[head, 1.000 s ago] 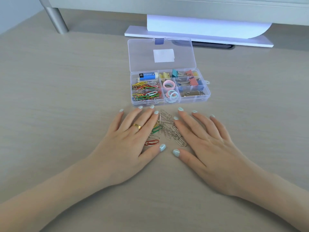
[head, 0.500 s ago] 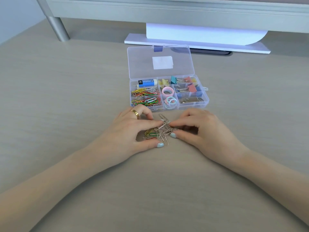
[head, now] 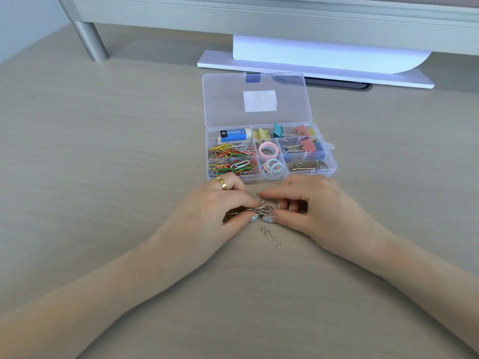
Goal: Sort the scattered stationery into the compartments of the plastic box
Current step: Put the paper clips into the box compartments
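Observation:
A clear plastic box [head: 333, 167] lies open just beyond my hands, its lid [head: 228, 99] flat behind it. Its left compartments hold coloured paper clips [head: 233, 156], with an eraser [head: 234, 134], pastel rings [head: 269, 150], binder clips [head: 298, 145] and a metal USB stick [head: 304, 165] in the others. My left hand [head: 215, 211] and my right hand [head: 313, 206] press together around a bunch of silver paper clips [head: 263, 209], pinched between the fingertips. One loose silver paper clip [head: 270, 236] lies on the desk just below my thumbs.
A monitor's white base [head: 388, 76] stands behind the box, with a dark phone edge [head: 337, 84] under it. A shelf's metal leg [head: 90, 42] stands at the far left. The beige desk [head: 103, 151] stretches to both sides.
My flat, spread hands have curled inward and gathered the scattered clips into a tight bunch between them. One silver clip now lies apart on the desk below my thumbs.

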Demonstrator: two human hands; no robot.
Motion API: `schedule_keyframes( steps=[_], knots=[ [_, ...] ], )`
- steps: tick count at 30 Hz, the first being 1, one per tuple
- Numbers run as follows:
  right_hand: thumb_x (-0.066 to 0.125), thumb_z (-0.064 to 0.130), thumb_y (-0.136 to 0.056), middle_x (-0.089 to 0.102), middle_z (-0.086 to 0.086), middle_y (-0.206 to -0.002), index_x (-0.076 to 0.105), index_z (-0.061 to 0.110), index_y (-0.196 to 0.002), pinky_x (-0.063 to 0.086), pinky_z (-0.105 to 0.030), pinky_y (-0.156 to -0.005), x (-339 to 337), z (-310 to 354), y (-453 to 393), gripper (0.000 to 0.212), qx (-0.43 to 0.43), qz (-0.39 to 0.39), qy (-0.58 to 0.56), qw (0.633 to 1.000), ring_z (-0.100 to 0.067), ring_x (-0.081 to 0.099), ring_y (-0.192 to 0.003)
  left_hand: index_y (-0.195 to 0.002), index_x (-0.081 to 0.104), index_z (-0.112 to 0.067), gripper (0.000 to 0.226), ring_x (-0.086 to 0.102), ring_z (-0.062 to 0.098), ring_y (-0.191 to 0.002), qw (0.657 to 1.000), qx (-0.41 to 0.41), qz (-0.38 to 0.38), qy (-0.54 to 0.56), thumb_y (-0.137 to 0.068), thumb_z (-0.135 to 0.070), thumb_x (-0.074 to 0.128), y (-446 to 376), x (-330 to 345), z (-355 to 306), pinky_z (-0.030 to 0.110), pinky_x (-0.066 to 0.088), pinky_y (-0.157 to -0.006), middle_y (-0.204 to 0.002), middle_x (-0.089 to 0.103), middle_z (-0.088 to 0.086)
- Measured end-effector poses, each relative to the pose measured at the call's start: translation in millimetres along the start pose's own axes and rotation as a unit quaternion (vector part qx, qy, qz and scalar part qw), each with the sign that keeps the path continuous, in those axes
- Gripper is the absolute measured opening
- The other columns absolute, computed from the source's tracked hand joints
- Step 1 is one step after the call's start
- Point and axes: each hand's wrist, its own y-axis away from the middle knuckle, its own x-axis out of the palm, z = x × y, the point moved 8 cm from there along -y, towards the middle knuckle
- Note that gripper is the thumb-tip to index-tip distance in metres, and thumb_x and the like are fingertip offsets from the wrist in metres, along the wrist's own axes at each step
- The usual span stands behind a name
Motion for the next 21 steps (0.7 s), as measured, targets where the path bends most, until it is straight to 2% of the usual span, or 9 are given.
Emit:
schedule_keyframes(
  steps=[4, 8, 12, 15, 18, 21],
  knots=[
    [0.063, 0.028, -0.076, 0.056, 0.007, -0.070, 0.072, 0.025, -0.092, 0.039, -0.010, -0.062, 1, 0, 2, 0.019, -0.008, -0.019, 0.004, 1.000, -0.005, 0.051, -0.068, -0.084, 0.070, -0.016, 0.026, 0.042, -0.013, -0.070, 1.000, -0.011, -0.012, 0.009, -0.079, -0.029, 0.049, 1, -3, 2, 0.000, 0.029, -0.062, -0.078, 0.054, -0.010],
    [0.060, 0.025, -0.079, 0.058, 0.003, -0.073, 0.072, 0.022, -0.088, 0.040, -0.021, -0.062, 2, 5, 3, 0.015, -0.027, -0.031, 0.040, 0.998, -0.009, 0.050, -0.066, -0.083, 0.071, -0.016, 0.014, 0.046, -0.008, -0.071, 0.999, -0.030, -0.014, 0.014, -0.078, -0.020, 0.059, 2, -6, 5, 0.002, 0.031, -0.063, -0.077, 0.054, -0.012],
    [0.050, 0.029, -0.082, 0.057, 0.003, -0.072, 0.070, 0.018, -0.083, 0.038, -0.027, -0.065, 2, 11, 5, 0.022, -0.053, -0.049, 0.090, 0.993, -0.010, 0.047, -0.064, -0.084, 0.071, -0.017, 0.013, 0.050, -0.003, -0.072, 0.998, -0.040, -0.019, 0.043, -0.077, -0.017, 0.060, 4, -9, 5, 0.004, 0.033, -0.063, -0.080, 0.056, -0.014],
    [0.048, 0.027, -0.083, 0.058, 0.001, -0.072, 0.069, 0.016, -0.081, 0.037, -0.031, -0.066, 1, 14, 6, 0.024, -0.066, -0.059, 0.130, 0.988, -0.018, 0.052, -0.063, -0.084, 0.071, -0.017, 0.012, 0.051, -0.003, -0.071, 0.998, -0.034, -0.026, 0.051, -0.078, -0.015, 0.061, 5, -12, 4, 0.004, 0.033, -0.062, -0.080, 0.057, -0.015],
    [0.046, 0.026, -0.085, 0.058, 0.000, -0.075, 0.067, 0.015, -0.083, 0.037, -0.030, -0.066, 1, 13, 8, 0.024, -0.066, -0.058, 0.133, 0.987, -0.018, 0.051, -0.066, -0.082, 0.071, -0.019, 0.012, 0.053, -0.001, -0.070, 0.997, -0.039, -0.040, 0.060, -0.077, -0.015, 0.061, 5, -14, 4, 0.004, 0.034, -0.061, -0.079, 0.058, -0.014],
    [0.044, 0.026, -0.086, 0.058, -0.002, -0.079, 0.066, 0.014, -0.085, 0.036, -0.026, -0.067, 0, 10, 9, 0.025, -0.054, -0.056, 0.105, 0.991, -0.012, 0.045, -0.070, -0.081, 0.071, -0.024, 0.013, 0.054, 0.003, -0.070, 0.995, -0.051, -0.055, 0.072, -0.077, -0.018, 0.060, 7, -18, 6, 0.004, 0.034, -0.060, -0.078, 0.059, -0.011]
  ],
)
